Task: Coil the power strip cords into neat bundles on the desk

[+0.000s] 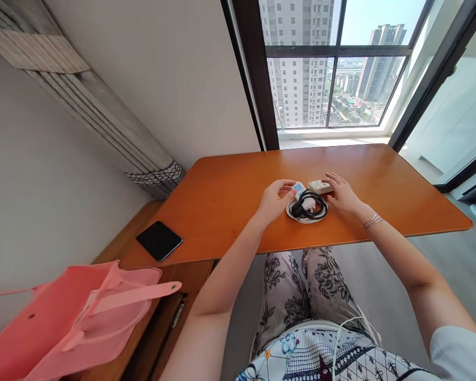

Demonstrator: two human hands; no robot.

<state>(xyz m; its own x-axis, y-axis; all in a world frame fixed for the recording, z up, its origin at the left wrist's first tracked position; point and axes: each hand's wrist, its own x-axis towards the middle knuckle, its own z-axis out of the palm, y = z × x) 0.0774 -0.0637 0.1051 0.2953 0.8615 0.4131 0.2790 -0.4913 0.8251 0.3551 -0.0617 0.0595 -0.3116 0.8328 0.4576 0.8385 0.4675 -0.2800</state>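
On the orange-brown wooden table lies a coil of black and white cables with a white plug in its middle. Behind it sit a small white and blue power strip and a cream-white power strip. My left hand rests at the coil's left edge, fingers loosely curved, fingertips touching the blue strip. My right hand lies at the coil's right edge, fingers spread, fingertips on the cream strip. Neither hand grips anything.
A black phone lies flat at the table's near left corner. A pink tote bag sits lower left on a wooden side unit. A wall and rolled mat stand left, and large windows lie behind the table.
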